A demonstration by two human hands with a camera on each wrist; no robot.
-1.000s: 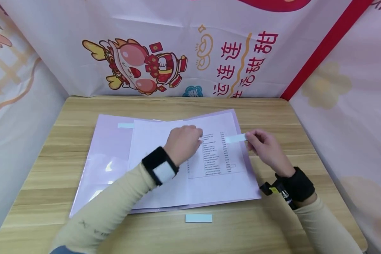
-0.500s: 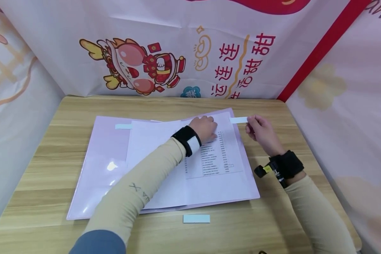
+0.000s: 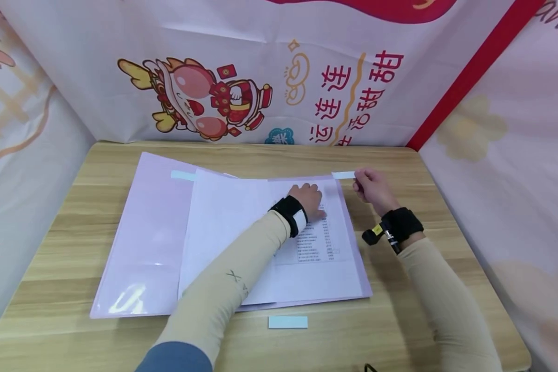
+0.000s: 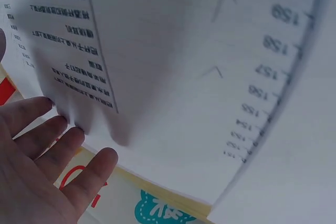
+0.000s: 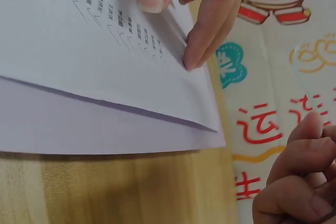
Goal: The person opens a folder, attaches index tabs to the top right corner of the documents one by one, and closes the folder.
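My left hand (image 3: 310,199) lies with straight fingers pressing the printed sheet (image 3: 316,227) in the open lilac folder (image 3: 144,243) at mid-frame. My right hand (image 3: 369,186) pinches a pale blue label strip (image 3: 343,175) at the folder's upper right corner.

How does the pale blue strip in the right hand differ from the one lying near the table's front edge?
The held strip is pinched by the right hand at the purple folder's top right corner; the loose strip lies flat on the table, untouched. The held one looks slimmer in the head view. Both are pale blue rectangles.
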